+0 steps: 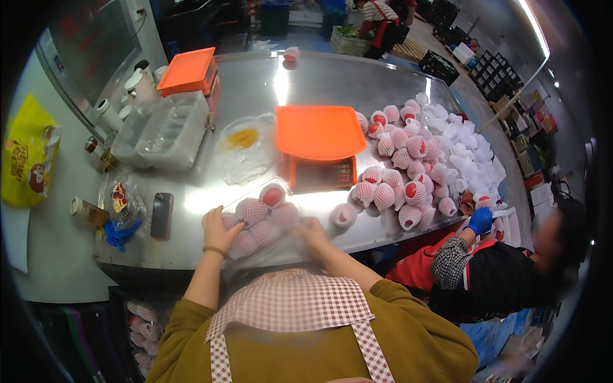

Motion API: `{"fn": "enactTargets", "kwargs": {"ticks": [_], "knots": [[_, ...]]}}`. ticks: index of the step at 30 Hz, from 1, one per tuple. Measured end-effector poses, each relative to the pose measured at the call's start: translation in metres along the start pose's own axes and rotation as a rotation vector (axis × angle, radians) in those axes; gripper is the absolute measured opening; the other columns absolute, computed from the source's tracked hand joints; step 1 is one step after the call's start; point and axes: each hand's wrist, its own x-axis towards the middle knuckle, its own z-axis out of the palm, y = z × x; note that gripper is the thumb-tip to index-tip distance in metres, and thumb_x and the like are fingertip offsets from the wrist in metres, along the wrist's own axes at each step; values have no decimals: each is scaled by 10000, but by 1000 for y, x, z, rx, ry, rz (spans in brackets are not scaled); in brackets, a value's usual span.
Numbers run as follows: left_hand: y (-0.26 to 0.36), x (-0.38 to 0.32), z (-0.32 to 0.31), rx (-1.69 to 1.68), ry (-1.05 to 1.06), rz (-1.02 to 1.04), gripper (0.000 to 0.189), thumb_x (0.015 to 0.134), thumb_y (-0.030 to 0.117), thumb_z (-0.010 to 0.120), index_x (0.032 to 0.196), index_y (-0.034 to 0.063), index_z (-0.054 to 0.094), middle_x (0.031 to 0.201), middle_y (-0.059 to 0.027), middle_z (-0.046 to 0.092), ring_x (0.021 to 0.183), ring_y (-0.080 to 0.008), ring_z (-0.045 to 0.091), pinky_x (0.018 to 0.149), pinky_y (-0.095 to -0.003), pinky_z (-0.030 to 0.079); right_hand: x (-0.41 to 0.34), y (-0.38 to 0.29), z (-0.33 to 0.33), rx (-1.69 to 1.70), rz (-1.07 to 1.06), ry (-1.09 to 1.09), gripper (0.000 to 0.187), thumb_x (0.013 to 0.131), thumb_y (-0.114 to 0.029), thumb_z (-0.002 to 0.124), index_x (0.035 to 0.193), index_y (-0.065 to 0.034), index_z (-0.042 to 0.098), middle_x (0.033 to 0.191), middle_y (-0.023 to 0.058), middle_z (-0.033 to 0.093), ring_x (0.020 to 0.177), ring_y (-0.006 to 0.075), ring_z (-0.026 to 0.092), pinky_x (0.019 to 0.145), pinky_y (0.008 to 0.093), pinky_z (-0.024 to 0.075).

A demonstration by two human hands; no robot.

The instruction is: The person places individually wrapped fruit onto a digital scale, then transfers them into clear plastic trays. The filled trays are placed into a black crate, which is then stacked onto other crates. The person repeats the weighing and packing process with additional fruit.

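Observation:
A clear plastic container (258,256) holds several round fruits (252,211) in pink-white foam nets, one showing red skin. It is at the table's front edge, right before me. My left hand (220,232) grips its left side, the thumb reaching over a fruit. My right hand (313,237) is at the right side, blurred by motion, with its fingers against the clear plastic. Just beyond stands an orange-topped digital scale (320,131). One loose netted fruit (344,215) lies to the right of my right hand.
Netted fruits (402,158) and white foam nets (462,143) are heaped on the right. Stacked clear trays (175,129), a plastic bag (246,148) and a phone (162,215) lie leftward. A blue-gloved co-worker (479,268) handles fruit at the right. Another orange scale (189,69) stands far left.

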Motion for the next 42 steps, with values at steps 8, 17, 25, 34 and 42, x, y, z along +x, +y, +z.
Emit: {"fn": "enactTargets", "kwargs": {"ticks": [8,17,25,34,42], "knots": [[-12,-31,-11,-165,-71,-42,905,655,354,868,1378,0,455,1343,-205,495,1255,-385,436,1100,-468,335,1,-76,25,-1,-316,132,532,836,-234,774,1246,-7,520,1078,152,625,887,210,623,712,339,534],[99,-23,-79,-212,347,537,649,751,266,747,1302,23,506,1369,-196,486,1303,-416,408,1098,-512,312,-63,-136,93,-532,-1064,16,568,720,-188,816,1179,-12,533,1111,182,589,1072,326,572,935,429,449],[73,33,-119,-200,436,406,180,702,2,544,862,41,619,864,-171,644,850,-399,613,757,-455,480,-96,-161,120,-625,-1193,-145,505,669,-116,782,1148,-45,637,1116,140,573,1071,311,576,919,394,475],[-114,27,-51,-510,-130,-428,273,793,36,670,1064,44,707,882,-109,709,845,-183,663,797,-319,528,-90,-161,126,-539,-1114,-335,436,656,-76,770,1078,-37,667,1136,113,559,1101,276,567,975,369,452],[-42,-48,-68,-1057,-383,-263,669,878,97,659,1493,70,397,1444,-125,493,1329,-228,461,1107,-368,390,6,-121,111,158,-662,-521,465,776,-42,761,1187,-58,544,1323,96,555,1258,231,513,1043,363,423]]}}
